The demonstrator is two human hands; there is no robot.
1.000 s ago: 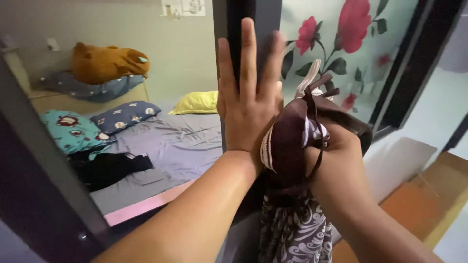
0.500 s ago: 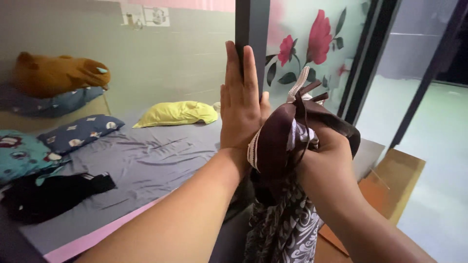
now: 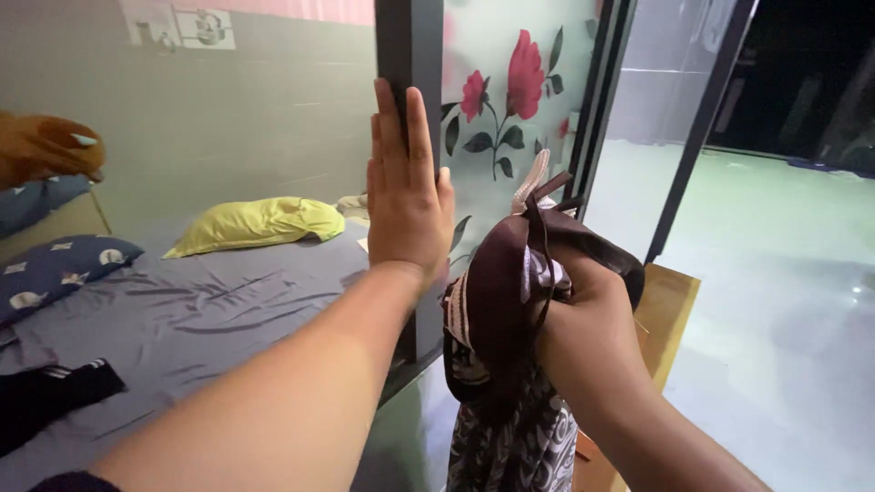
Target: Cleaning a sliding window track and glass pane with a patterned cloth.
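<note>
My left hand is flat, fingers together, pressed against the dark edge of a sliding door. The door's frosted glass panel carries red flowers. My right hand is closed around a bundle of dark brown clothing with pale lace trim; straps stick up from the top. A grey and white patterned cloth hangs down below the bundle. Both hands sit close together in the middle of the view, just in front of the door edge.
Beyond the door lies a bed with a grey sheet, a yellow pillow, a dark blue pillow and a black garment. To the right are a wooden box and a pale tiled floor.
The door edge with my left hand on it has shifted left across the view. More of the bed and the floor at right shows. My right hand still holds the bundle.
</note>
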